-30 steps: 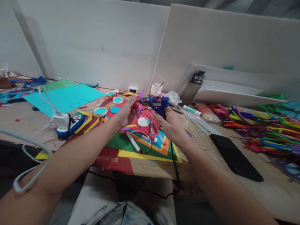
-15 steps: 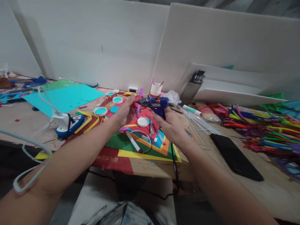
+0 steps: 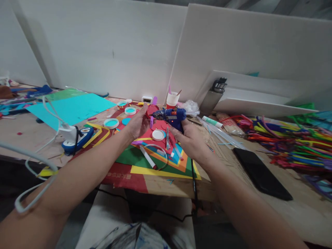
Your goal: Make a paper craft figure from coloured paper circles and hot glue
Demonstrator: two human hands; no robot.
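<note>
My right hand (image 3: 188,140) is closed around the grip of a blue hot glue gun (image 3: 171,115), its nozzle pointing left. My left hand (image 3: 138,123) holds up a small red craft piece with purple strips (image 3: 151,111), and the glue gun's tip meets this piece. Both hands hover above a stack of coloured paper sheets (image 3: 158,162) on the wooden table (image 3: 261,204). A white bottle cap (image 3: 158,135) and a white marker (image 3: 147,157) lie on the paper below the hands.
Teal-lined caps (image 3: 111,123) and a cyan sheet (image 3: 72,107) lie to the left, with a white charger and cable (image 3: 67,133). A paper cup (image 3: 172,99), a black phone (image 3: 261,174) and a heap of coloured pipe cleaners (image 3: 287,143) are to the right. White boards (image 3: 246,52) stand behind.
The glue gun has shifted slightly left and down toward the red piece. My left hand has turned the piece a little, and the purple strips now sit higher.
</note>
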